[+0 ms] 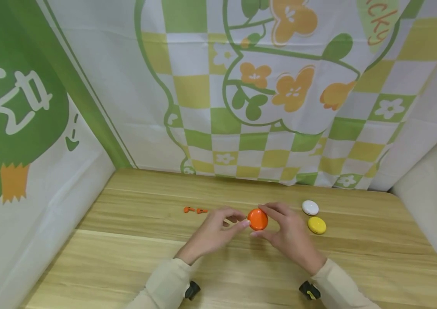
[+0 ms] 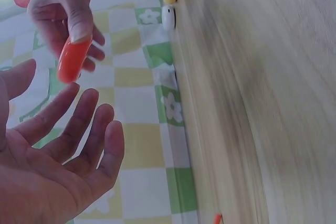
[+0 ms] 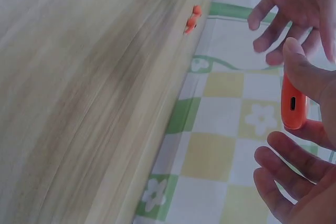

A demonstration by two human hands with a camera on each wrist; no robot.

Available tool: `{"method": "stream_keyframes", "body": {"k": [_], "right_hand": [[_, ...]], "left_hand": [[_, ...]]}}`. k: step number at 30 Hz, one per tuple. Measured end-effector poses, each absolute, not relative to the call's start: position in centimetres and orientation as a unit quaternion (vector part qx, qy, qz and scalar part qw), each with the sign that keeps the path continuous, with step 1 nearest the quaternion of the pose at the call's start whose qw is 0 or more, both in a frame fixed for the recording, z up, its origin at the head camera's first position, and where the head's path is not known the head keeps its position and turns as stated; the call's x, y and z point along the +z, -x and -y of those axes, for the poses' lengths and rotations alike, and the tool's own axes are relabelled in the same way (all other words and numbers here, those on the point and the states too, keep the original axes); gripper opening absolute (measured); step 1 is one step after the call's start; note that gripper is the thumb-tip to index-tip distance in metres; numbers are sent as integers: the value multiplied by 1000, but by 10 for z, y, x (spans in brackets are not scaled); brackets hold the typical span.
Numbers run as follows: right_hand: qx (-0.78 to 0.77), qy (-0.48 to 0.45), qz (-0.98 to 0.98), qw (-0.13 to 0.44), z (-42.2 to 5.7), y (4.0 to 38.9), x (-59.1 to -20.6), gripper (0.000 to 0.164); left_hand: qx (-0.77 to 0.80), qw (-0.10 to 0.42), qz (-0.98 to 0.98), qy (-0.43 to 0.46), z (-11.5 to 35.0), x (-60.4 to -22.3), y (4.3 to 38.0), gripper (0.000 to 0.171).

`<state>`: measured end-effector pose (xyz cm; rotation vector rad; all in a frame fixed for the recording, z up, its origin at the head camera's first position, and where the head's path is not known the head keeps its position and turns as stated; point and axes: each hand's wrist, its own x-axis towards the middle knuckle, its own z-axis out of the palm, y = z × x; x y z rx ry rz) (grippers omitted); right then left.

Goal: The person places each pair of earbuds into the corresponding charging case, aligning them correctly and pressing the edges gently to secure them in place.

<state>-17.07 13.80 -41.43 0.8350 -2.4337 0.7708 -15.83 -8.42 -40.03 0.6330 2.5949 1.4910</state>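
A round, glossy orange earbud case [image 1: 257, 219] is held above the wooden table between the thumb and index finger of my right hand [image 1: 289, 234]. In the right wrist view the case [image 3: 293, 106] is edge-on, showing a small charging port. My left hand [image 1: 216, 231] is just left of the case, its fingers loosely bent and spread in the left wrist view; its fingertips are at the case's edge, and I cannot tell whether they touch it. Two orange earbuds [image 1: 189, 210] lie on the table beyond my left hand.
To the right of my right hand, a white round case [image 1: 310, 207] and a yellow round case [image 1: 316, 225] lie close together on the wooden table [image 1: 125, 240]. A patterned cloth [image 1: 226, 141] hangs along the table's back edge, with more cloth at the left and right.
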Motion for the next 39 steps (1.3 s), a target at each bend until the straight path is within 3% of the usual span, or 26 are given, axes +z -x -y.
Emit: {"method": "stream_keyframes", "body": {"k": [14,24,34,39], "right_hand": [[297,-321,867,238,-129,160,-411,64],[345,-321,858,207,-135,164,-407,62],[428,-275,858,76,-141,168,-398,35],[454,-271,848,40,-141,168,-397,26]], "left_hand": [[506,54,-834,-213,75,-402,158,26],[509,60,-835,-200,79,-398,156,28],[487,37,-844,-222,83,-392,156,28],[466,22,-854,-232,82,-389,154,28]]}}
